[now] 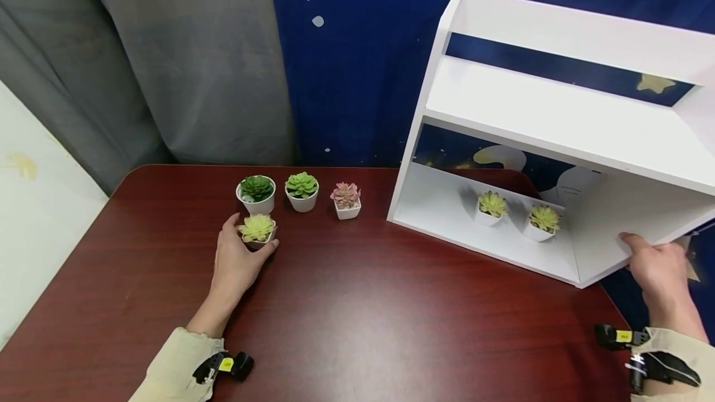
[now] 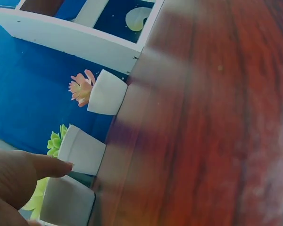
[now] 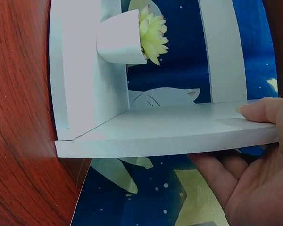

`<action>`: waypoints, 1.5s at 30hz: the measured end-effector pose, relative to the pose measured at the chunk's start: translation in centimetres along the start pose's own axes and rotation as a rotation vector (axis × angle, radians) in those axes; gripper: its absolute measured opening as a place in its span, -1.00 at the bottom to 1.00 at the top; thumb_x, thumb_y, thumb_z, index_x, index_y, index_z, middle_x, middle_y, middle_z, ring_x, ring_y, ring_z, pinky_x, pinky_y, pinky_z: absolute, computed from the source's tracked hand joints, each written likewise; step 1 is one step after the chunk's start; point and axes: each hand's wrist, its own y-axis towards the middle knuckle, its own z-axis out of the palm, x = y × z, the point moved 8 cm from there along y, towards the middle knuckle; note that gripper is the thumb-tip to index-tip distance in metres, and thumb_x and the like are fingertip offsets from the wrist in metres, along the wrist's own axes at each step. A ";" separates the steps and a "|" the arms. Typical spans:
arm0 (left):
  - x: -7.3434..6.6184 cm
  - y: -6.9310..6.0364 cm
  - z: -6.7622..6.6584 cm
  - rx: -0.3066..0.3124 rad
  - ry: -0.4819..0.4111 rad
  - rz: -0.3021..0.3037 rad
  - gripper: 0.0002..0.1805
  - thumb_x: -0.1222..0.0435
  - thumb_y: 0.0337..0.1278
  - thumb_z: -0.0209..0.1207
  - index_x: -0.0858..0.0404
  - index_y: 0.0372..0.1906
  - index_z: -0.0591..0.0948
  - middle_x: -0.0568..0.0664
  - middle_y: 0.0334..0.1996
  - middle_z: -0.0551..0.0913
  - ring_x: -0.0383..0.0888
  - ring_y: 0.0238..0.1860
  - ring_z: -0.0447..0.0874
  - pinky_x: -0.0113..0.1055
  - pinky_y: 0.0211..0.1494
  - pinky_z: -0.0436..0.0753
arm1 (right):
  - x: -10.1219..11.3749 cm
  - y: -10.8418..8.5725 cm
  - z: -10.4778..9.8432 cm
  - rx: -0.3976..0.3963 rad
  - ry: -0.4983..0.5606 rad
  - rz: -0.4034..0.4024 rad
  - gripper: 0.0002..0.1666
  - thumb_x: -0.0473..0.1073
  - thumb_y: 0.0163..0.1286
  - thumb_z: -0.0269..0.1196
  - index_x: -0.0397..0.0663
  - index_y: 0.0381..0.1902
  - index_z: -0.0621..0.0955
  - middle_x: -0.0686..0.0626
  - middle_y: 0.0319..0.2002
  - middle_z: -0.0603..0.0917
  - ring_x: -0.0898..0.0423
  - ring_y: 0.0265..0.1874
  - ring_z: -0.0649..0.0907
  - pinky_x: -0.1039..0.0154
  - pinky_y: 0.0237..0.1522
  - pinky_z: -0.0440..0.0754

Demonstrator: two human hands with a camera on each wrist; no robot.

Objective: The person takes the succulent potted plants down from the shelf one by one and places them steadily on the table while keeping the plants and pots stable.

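Note:
My left hand [image 1: 240, 265] grips a small potted succulent [image 1: 257, 229] with yellow-green leaves, thumb and fingers around its white pot. Just behind it stand a dark green succulent [image 1: 257, 193], a bright green one [image 1: 301, 190] and a pink one [image 1: 346, 200] in a square pot. At the right, my right hand [image 1: 661, 272] holds the side panel of a white shelf [image 1: 558, 123], thumb inside and fingers outside, as the right wrist view shows. Two yellow-green succulents, one left [image 1: 491, 208] and one right [image 1: 542, 223], sit on the shelf's lower board.
The shelf stands at an angle on the dark red wooden table [image 1: 363, 309], near its right edge. Behind the table hang a grey curtain [image 1: 206, 67] and a blue cloth [image 1: 357, 67] with stars. A white surface [image 1: 39, 216] borders the left side.

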 end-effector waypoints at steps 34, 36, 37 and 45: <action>-13.2 -6.4 5.6 0.163 -0.247 0.527 -0.53 0.36 0.24 0.33 0.24 0.23 0.54 0.00 0.00 0.70 -0.13 -0.04 0.73 -0.31 0.04 0.72 | 0.9 -0.2 0.3 0.116 0.023 -0.100 -0.22 0.03 0.57 -0.10 -0.39 0.53 0.15 -0.50 0.47 0.24 -0.45 0.35 0.34 0.05 0.06 0.46; -14.2 -6.9 8.1 0.259 -0.260 0.511 -0.60 0.35 0.25 0.32 0.22 0.18 0.58 0.01 -0.02 0.69 -0.14 -0.07 0.74 -0.27 0.03 0.74 | 1.0 -0.1 0.4 0.117 0.032 -0.099 -0.22 0.04 0.57 -0.10 -0.35 0.55 0.14 -0.47 0.48 0.23 -0.40 0.38 0.34 -0.06 0.21 0.44; -14.6 -7.1 9.4 0.304 -0.271 0.500 -0.62 0.35 0.25 0.31 0.22 0.16 0.59 0.03 -0.01 0.69 -0.12 -0.07 0.74 -0.25 0.02 0.75 | 1.0 0.0 0.4 0.117 0.038 -0.102 -0.22 0.04 0.57 -0.10 -0.34 0.55 0.14 -0.47 0.49 0.22 -0.38 0.39 0.34 -0.06 0.25 0.45; -17.7 -8.3 19.2 0.526 -0.312 0.422 -0.59 0.31 0.28 0.28 0.29 0.20 0.56 0.13 0.12 0.65 0.02 0.11 0.69 -0.18 0.20 0.68 | -0.2 0.2 0.0 0.092 0.035 -0.088 -0.23 0.03 0.53 -0.04 -0.37 0.51 0.22 -0.47 0.44 0.30 0.12 -0.05 0.54 0.37 -0.14 0.40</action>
